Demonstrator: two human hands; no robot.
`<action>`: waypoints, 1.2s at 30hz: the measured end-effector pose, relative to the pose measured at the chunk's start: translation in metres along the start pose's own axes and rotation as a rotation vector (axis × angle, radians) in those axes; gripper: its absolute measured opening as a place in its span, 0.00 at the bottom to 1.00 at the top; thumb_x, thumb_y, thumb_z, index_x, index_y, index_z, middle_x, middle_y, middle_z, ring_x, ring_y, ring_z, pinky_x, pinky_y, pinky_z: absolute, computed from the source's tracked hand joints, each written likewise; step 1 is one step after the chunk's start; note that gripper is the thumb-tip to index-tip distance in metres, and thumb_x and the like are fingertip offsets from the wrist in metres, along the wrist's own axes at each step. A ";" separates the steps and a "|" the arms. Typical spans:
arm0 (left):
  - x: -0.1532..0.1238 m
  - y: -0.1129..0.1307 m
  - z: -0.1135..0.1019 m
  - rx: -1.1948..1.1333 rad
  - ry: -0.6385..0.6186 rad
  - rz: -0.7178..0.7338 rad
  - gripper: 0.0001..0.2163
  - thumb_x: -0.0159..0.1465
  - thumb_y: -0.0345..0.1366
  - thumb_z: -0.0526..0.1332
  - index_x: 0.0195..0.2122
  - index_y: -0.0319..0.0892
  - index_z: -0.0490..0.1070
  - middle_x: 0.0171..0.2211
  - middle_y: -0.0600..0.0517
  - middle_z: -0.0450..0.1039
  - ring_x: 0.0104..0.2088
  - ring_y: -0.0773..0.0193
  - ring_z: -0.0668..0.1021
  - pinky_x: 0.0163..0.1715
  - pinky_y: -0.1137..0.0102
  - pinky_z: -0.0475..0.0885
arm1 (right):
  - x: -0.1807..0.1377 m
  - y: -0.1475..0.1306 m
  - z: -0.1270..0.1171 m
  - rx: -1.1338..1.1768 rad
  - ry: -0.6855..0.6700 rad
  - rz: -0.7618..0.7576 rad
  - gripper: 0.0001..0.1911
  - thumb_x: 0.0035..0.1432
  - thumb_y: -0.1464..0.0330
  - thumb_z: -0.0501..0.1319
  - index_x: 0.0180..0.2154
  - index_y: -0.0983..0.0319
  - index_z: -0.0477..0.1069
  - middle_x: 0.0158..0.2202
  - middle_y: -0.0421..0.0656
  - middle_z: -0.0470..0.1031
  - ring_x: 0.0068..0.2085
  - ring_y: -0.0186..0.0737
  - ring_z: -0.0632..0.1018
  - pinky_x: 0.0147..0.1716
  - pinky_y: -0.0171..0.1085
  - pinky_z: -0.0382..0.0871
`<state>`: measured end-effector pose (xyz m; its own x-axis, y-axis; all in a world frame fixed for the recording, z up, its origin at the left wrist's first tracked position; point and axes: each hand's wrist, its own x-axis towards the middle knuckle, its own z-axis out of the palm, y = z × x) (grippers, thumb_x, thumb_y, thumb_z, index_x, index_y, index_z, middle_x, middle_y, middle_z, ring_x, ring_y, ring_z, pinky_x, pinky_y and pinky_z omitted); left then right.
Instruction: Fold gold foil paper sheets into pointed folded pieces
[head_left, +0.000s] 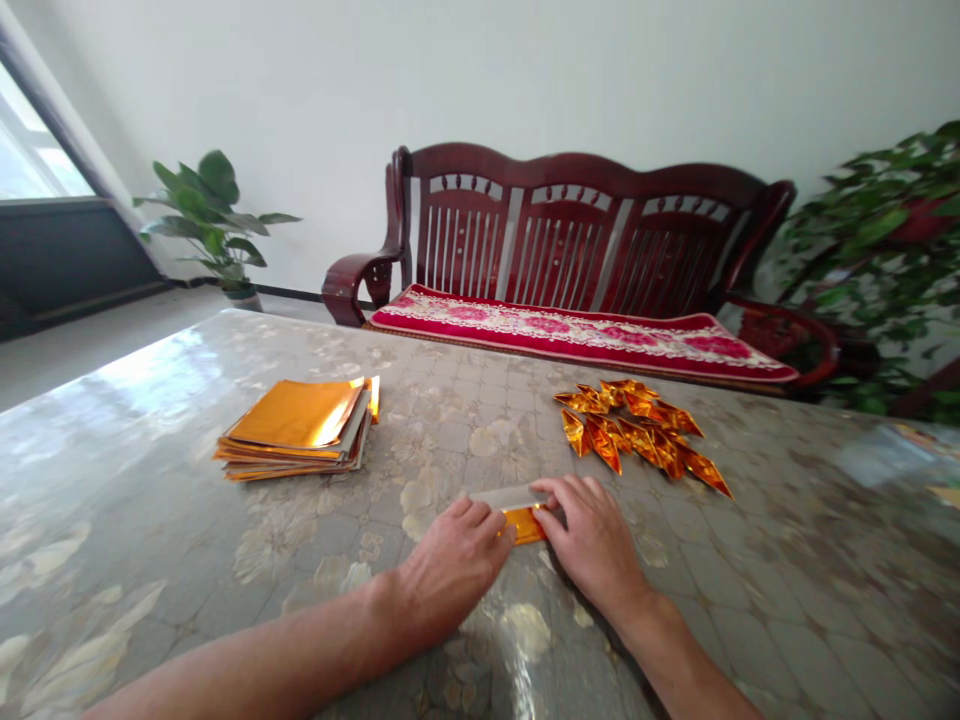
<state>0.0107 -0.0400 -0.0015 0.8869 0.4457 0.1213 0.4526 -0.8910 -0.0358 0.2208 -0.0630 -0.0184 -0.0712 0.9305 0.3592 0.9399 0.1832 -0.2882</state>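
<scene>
My left hand [454,560] and my right hand [592,535] rest side by side on the table, fingers curled down and pressing on a small folded sheet of gold foil paper [521,512]. Its silvery back shows along the far edge, its orange face between my fingertips. A stack of flat gold foil sheets [300,430] lies to the left of my hands. A heap of several folded gold paper pieces [637,430] lies just beyond my right hand.
The table [187,560] has a glossy floral cover. Behind it stands a dark red wooden bench [570,230] with a red patterned cushion. Potted plants stand at far left [214,215] and far right [885,260].
</scene>
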 end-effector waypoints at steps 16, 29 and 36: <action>-0.005 0.007 -0.008 -0.010 -0.049 0.027 0.12 0.66 0.27 0.56 0.51 0.36 0.66 0.43 0.46 0.72 0.41 0.55 0.73 0.41 0.61 0.70 | -0.009 -0.029 0.003 -0.201 -0.028 -0.023 0.11 0.63 0.65 0.61 0.48 0.58 0.70 0.41 0.46 0.73 0.43 0.48 0.71 0.41 0.44 0.61; -0.028 0.031 0.012 0.190 -0.037 -0.108 0.19 0.63 0.22 0.53 0.55 0.29 0.68 0.55 0.32 0.70 0.54 0.46 0.73 0.49 0.57 0.70 | -0.012 -0.006 0.000 -0.241 -0.060 -0.077 0.15 0.64 0.66 0.61 0.52 0.56 0.68 0.43 0.45 0.71 0.43 0.47 0.69 0.43 0.44 0.61; -0.021 0.012 -0.007 -0.074 -0.100 -0.133 0.12 0.64 0.23 0.55 0.47 0.38 0.71 0.44 0.44 0.74 0.44 0.54 0.75 0.45 0.61 0.71 | -0.009 0.008 0.001 -0.221 0.003 -0.076 0.13 0.65 0.70 0.58 0.51 0.57 0.70 0.42 0.45 0.73 0.43 0.47 0.70 0.42 0.43 0.61</action>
<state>-0.0036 -0.0604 0.0024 0.8263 0.5628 0.0212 0.5614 -0.8261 0.0479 0.2287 -0.0699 -0.0244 -0.1440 0.9157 0.3752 0.9822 0.1785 -0.0585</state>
